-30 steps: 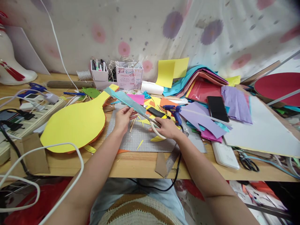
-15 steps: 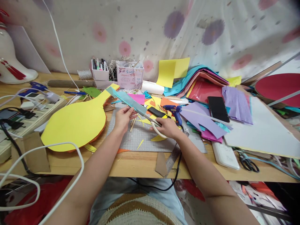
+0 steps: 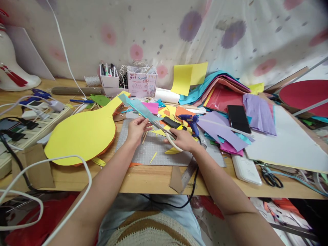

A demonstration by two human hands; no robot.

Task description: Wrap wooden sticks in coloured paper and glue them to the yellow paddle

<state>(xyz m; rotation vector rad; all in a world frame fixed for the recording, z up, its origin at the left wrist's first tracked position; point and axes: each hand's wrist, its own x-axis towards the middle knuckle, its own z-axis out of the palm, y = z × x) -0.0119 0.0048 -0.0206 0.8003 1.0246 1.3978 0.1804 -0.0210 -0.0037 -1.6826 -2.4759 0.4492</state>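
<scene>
My left hand pinches the lower edge of a strip of light blue paper, which slants up to the left above the cutting mat. Held in my right hand is a pair of scissors with white handles. The blades run along the strip close to my left fingertips; whether they are parted there is hard to make out. Beneath the hands lie yellow paper scraps and thin sticks. Left of my hands is a large yellow paddle-shaped cutout with an orange layer under it.
A blue glue gun lies just beyond my right hand. To the right are purple paper, a phone, a white power bank and black-handled scissors. A power strip with cables stands at the left; a pen box is behind.
The scissors have shifted slightly along the blue strip, and the strip's lower end now spreads to the right of the blades. Both hands stay nearly in place.
</scene>
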